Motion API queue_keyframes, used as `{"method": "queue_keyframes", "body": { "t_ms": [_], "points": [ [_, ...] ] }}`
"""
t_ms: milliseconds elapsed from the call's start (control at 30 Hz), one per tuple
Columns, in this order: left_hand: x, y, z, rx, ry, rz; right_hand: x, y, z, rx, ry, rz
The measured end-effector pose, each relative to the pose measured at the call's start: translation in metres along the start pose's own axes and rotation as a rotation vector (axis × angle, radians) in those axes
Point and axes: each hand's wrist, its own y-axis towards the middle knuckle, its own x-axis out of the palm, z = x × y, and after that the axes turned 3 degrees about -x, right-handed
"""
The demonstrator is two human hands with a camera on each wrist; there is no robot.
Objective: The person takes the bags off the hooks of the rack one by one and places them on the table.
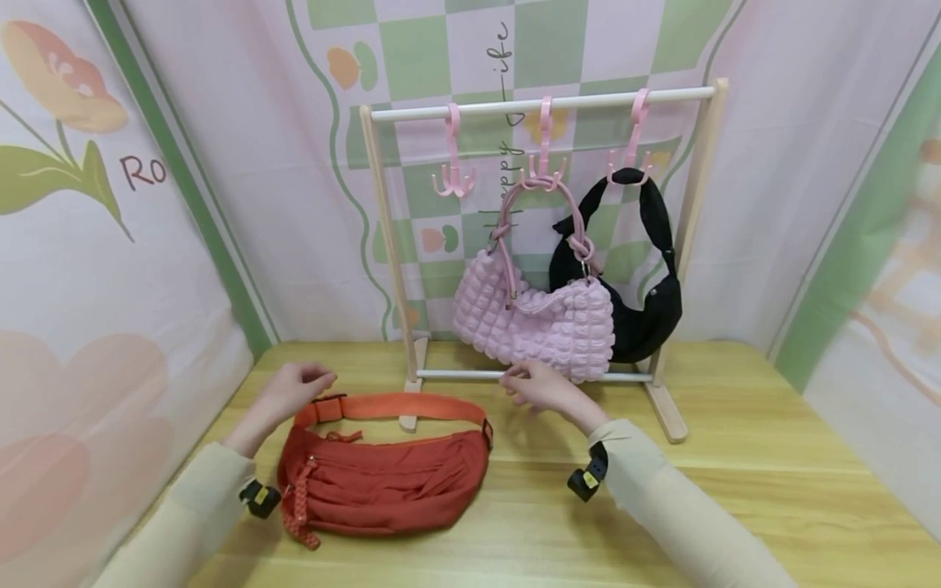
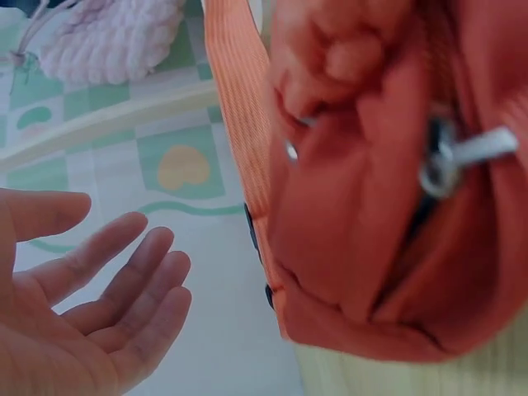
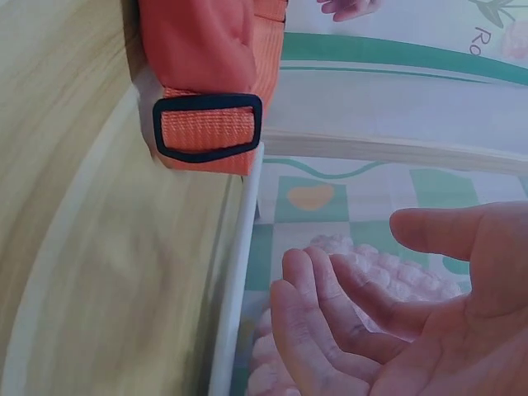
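A red waist bag [image 1: 390, 482] lies on the table with its orange strap [image 1: 412, 406] looped behind it. Just above the strap's left end is my left hand [image 1: 288, 392]; its fingers are loosely bent and hold nothing, as the left wrist view also shows. My right hand [image 1: 542, 387] hovers to the right of the strap, in front of a pink puffy handbag [image 1: 529, 322]. Its relaxed fingers [image 3: 322, 330] are apart from the thumb, with nothing between them. In the right wrist view a black buckle [image 3: 208, 157] sits on the strap.
A rack with a white top bar [image 1: 588, 101] and wooden legs stands at the back of the table [image 1: 735, 506]. The pink handbag hangs from its middle hook [image 1: 545, 139], a black bag [image 1: 647, 327] from the right one. The left pink hook [image 1: 453, 155] carries no bag.
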Motion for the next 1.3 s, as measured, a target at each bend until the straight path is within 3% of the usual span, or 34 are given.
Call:
{"method": "queue_keyframes", "body": {
  "t_ms": [333, 500, 733, 867, 1000, 1300],
  "points": [
    [0.008, 0.010, 0.015, 0.033, 0.003, 0.027, -0.011, -0.001, -0.003, -0.041, -0.002, 0.038],
    [0.013, 0.014, 0.022, 0.028, 0.000, 0.029, -0.020, -0.002, -0.005, -0.102, -0.059, 0.074],
    [0.018, 0.018, 0.034, 0.017, 0.001, 0.017, -0.031, -0.003, -0.006, -0.121, -0.101, 0.117],
    [0.021, 0.020, 0.041, 0.024, -0.005, 0.015, -0.036, -0.005, -0.007, -0.175, -0.191, 0.171],
    [0.024, 0.023, 0.047, 0.020, -0.011, 0.015, -0.042, -0.009, -0.010, -0.187, -0.253, 0.216],
    [0.030, 0.034, 0.057, 0.038, -0.022, -0.009, -0.054, -0.017, -0.015, -0.193, -0.274, 0.252]
  ]
}}
